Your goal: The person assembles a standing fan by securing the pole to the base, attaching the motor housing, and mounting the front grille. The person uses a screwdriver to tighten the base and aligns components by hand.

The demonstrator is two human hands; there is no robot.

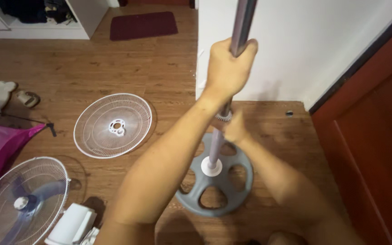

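- Currently upright: pole (214, 152) seated in round grey base (214, 181).
- Left hand (227, 68) wrapped around pole top, 12 o'clock; right hand (235, 129) pinching collar (223, 117) lower down.
- Still detached: grille (113, 124), 10 o'clock; fan head (21, 202), 8 o'clock.

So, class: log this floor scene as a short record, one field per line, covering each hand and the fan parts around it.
left hand: gripping the metal pole high up
right hand: on the pole lower down, beside its collar
base: round, grey, with holes, on the wooden floor
loose grille: white, flat on floor
fan head: blades caged, lower left
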